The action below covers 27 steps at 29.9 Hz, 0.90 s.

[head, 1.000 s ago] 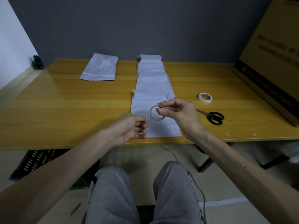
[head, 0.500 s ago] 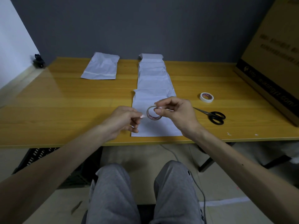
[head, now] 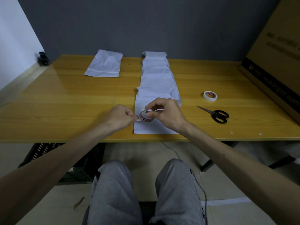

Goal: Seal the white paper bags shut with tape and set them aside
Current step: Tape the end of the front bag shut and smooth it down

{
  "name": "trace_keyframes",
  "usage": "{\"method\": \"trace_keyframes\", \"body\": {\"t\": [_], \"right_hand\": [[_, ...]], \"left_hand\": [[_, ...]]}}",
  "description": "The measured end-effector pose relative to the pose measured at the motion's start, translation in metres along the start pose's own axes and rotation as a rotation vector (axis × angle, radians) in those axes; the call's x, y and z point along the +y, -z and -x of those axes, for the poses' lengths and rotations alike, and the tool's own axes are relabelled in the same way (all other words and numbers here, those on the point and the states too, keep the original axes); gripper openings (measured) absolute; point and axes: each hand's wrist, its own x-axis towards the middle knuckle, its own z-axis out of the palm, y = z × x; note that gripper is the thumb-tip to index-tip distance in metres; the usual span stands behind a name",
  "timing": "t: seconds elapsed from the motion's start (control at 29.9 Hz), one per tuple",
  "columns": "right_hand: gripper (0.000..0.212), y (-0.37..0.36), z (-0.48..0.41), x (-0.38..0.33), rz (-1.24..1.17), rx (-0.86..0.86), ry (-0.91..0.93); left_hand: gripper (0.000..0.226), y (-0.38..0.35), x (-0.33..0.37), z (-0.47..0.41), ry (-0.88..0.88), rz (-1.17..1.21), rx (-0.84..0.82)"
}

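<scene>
The yellow bench is the biggest thing here. One big brown box leans at its right edge. Down the middle of the bench runs a row of white paper bags, each lying partly on the next, from the far edge to the near edge. I cannot count them for sure because they overlap. One more bag lies alone near the far left corner with a strip of tape across it, so I think that one is done and set aside.

My hands have moved. A second ago they were over the near edge, and my left hand was apart from the roll. Now both are over the nearest bag. My right hand holds the tape roll with curled fingers. I cannot tell if the roll touches the bag. My left hand is right beside the roll and pinches the loose end of the tape. I think I am about to pull out a strip for this bag, which shows no tape yet.

One pair of black scissors lies to the right of the bags. There are two tape rolls: the one I hold and a spare roll just past the scissors.
</scene>
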Motion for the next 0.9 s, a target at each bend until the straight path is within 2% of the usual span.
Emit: {"method": "trace_keyframes", "body": {"t": [0.13, 0.33, 0.63, 0.9], "right_hand": [[0.014, -0.004, 0.000, 0.002, 0.070, -0.006, 0.049], [0.016, -0.008, -0.001, 0.006, 0.142, -0.025, 0.088], [0.013, -0.013, -0.004, 0.008, 0.201, -0.054, 0.132], [0.013, -0.017, -0.005, 0.013, 0.199, -0.046, 0.129]], "left_hand": [[0.030, -0.004, -0.003, -0.004, 0.068, 0.034, -0.020], [0.024, -0.007, -0.007, -0.004, 0.068, 0.035, -0.032], [0.019, -0.009, -0.006, -0.002, 0.013, -0.080, 0.023], [0.022, -0.012, -0.007, -0.007, 0.030, -0.343, 0.045]]}}
